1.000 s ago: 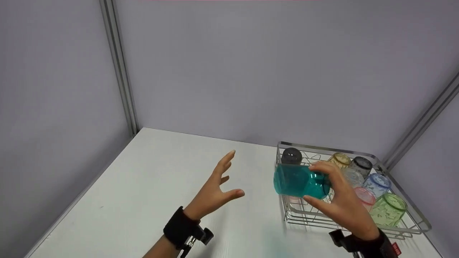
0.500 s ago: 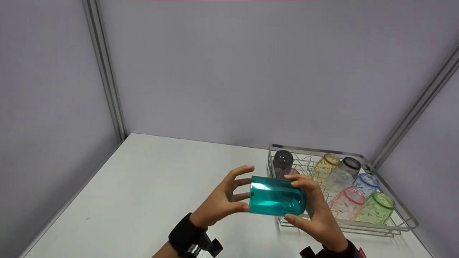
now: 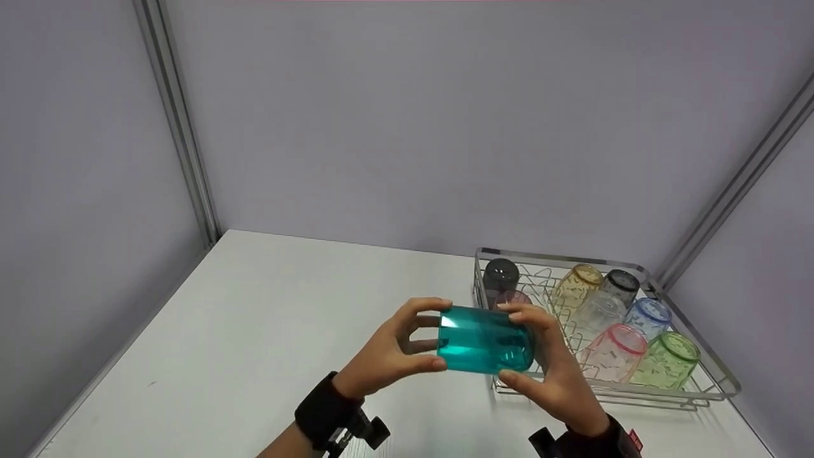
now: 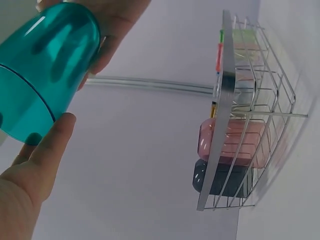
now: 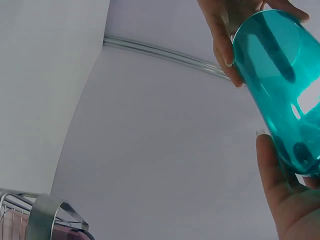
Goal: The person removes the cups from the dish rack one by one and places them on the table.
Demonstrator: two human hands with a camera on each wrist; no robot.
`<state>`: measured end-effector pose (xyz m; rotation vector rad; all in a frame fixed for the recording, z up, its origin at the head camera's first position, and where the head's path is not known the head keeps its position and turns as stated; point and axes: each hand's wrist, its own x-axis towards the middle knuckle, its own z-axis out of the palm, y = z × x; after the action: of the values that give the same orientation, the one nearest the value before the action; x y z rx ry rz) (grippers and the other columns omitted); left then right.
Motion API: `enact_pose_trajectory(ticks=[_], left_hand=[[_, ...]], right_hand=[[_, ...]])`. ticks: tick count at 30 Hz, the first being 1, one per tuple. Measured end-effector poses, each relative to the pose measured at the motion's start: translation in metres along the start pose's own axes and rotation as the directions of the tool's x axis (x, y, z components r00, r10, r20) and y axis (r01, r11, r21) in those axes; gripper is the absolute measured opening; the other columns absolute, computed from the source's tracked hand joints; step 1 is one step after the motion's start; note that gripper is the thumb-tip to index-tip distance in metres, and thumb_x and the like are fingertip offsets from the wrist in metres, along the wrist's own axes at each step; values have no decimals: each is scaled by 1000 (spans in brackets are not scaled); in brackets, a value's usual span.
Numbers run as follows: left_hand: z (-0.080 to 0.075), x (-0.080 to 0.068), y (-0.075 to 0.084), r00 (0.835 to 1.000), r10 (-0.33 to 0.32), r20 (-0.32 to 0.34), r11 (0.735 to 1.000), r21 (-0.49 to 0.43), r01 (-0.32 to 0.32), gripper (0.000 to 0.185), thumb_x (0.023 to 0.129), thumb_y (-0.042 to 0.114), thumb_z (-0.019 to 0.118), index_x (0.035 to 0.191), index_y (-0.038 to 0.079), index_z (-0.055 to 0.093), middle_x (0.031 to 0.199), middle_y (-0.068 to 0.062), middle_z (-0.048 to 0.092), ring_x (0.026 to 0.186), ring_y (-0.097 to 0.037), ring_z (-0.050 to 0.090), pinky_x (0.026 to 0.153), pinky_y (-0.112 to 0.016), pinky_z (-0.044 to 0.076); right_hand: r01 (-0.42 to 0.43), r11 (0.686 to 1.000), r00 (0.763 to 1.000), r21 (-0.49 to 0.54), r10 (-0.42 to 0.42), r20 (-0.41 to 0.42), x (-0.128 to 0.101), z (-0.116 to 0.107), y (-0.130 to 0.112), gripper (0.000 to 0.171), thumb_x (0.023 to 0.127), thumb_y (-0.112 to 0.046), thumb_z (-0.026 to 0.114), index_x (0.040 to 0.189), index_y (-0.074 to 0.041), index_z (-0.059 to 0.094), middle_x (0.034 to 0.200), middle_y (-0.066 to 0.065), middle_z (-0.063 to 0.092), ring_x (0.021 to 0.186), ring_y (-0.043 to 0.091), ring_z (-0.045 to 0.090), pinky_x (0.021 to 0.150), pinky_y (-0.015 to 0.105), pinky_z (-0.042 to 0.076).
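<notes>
A clear teal tumbler [image 3: 483,346] is held on its side above the table, in front of the rack's left part. My left hand [image 3: 394,346] grips its open end, thumb below and fingers above. At the rounded base end, my right hand [image 3: 559,381] holds it between thumb and fingers. The left wrist view shows the tumbler's rim near the left fingertips, with the right hand [image 4: 117,25] behind its far end. In the right wrist view the tumbler [image 5: 280,90] stands tilted between both hands, and part of it is cut off by the frame edge.
A wire rack [image 3: 559,258] stands at the right of the white table [image 3: 286,305]. It holds several upside-down glasses, among them a yellow glass [image 3: 577,284], a pink glass [image 3: 613,353] and a green glass [image 3: 668,362]. A dark cup [image 3: 501,277] stands at its left. Grey panels surround the table.
The right hand has brought the tumbler leftward from over the rack. The left hand, apart from it a second ago, has closed round its open end. Both hands have barely moved since half a second ago.
</notes>
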<state>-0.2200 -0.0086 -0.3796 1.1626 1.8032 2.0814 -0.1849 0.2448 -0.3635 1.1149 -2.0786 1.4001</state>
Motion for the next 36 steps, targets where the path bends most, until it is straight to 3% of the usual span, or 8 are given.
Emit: enact_pose_trajectory(ticks=[6, 12, 16, 19, 23, 29, 32, 36], left_hand=[[-13, 5, 6, 999, -39, -14, 998, 43, 40, 66, 83, 31, 73, 140, 23, 40, 146, -8, 31, 126, -31, 45, 88, -38, 52], [-34, 6, 10, 996, -70, -45, 990, 123, 76, 66, 84, 24, 73, 141, 25, 39, 144, -7, 33, 126, -33, 43, 88, -38, 52], [-54, 7, 10, 992, -91, -89, 971, 214, 108, 65, 84, 22, 72, 141, 26, 40, 143, -7, 34, 126, -32, 43, 90, -38, 51], [-74, 8, 12, 984, -117, -134, 939, 307, 154, 65, 84, 25, 73, 140, 26, 41, 143, -8, 35, 126, -32, 43, 92, -40, 50], [-110, 9, 18, 961, -177, -213, 850, 459, 258, 65, 82, 31, 74, 140, 25, 43, 144, -10, 35, 126, -35, 42, 94, -44, 48], [-161, 25, 21, 929, -258, -267, 657, 656, 371, 65, 82, 27, 74, 140, 16, 45, 138, -17, 40, 122, -37, 43, 95, -50, 45], [-179, 32, 25, 911, -309, -272, 581, 704, 408, 63, 83, 22, 72, 139, 11, 45, 134, -22, 41, 120, -39, 43, 97, -52, 43], [-194, 42, 31, 876, -394, -277, 501, 734, 458, 62, 83, 18, 70, 139, 7, 44, 132, -27, 40, 119, -43, 43, 96, -54, 43]], right_hand=[[13, 997, 997, -76, -7, 71, 8, -6, 6, 70, 75, 7, 69, 134, 5, 30, 143, 19, 36, 128, 19, 42, 95, 27, 46], [-27, 993, 997, -117, 36, 73, 14, -21, 9, 71, 80, 3, 68, 139, 1, 29, 144, 14, 34, 126, 18, 45, 93, 28, 47], [-65, 987, 994, -148, 78, 78, 18, -32, 13, 68, 81, 3, 67, 139, -1, 31, 142, 9, 37, 125, 19, 45, 94, 28, 46], [-94, 982, 992, -164, 107, 69, 22, -38, 16, 68, 81, 4, 66, 139, -3, 33, 140, 7, 40, 123, 22, 46, 94, 28, 46], [-124, 972, 991, -202, 132, 29, 21, -44, 20, 69, 79, 5, 67, 140, -5, 36, 138, 4, 43, 121, 18, 49, 92, 27, 46], [-201, 939, 979, -279, 203, -23, 12, -61, 19, 68, 80, 4, 67, 140, -9, 39, 138, 0, 43, 118, 14, 51, 88, 25, 48], [-248, 917, 967, -313, 255, -21, 8, -68, 16, 66, 83, 2, 66, 140, -10, 37, 139, 1, 42, 118, 8, 49, 88, 25, 48], [-261, 903, 962, -343, 274, -10, 2, -74, 15, 64, 85, 0, 64, 141, -9, 35, 141, 7, 39, 119, 4, 47, 88, 25, 49]])
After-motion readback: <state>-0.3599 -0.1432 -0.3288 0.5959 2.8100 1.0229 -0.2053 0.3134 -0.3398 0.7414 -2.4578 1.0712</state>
